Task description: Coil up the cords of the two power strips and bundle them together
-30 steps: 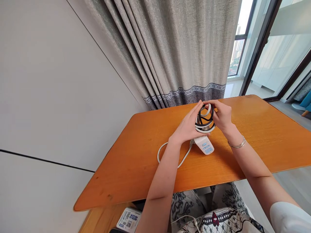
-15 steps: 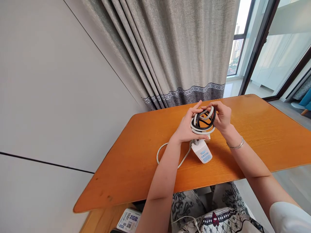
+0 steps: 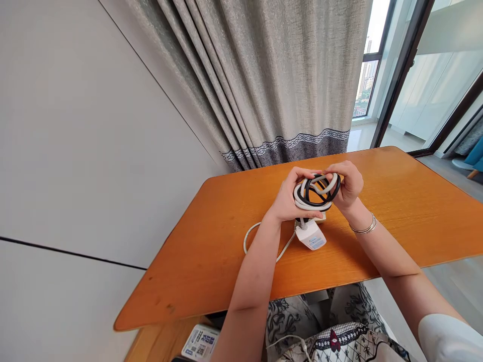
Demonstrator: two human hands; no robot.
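A small coil of black and white cables (image 3: 316, 193) is held a little above the orange wooden table (image 3: 211, 256). My left hand (image 3: 289, 198) grips the coil's left side, and my right hand (image 3: 347, 183) grips its right side with the fingers curled over the top. Under the coil a white power strip (image 3: 310, 236) with blue buttons rests tilted on the table. Its white cord (image 3: 260, 241) loops out to the left across the tabletop. A silver bangle sits on my right wrist.
A grey curtain (image 3: 271, 80) with a patterned hem hangs behind the table's far edge. A plain wall stands on the left, a glass door (image 3: 433, 75) on the right. A printed box (image 3: 199, 342) lies below the table's near edge, beside my lap.
Both hands have turned the coil from upright to nearly flat and lowered it slightly. The power strip beneath has swung and tilted up with it.
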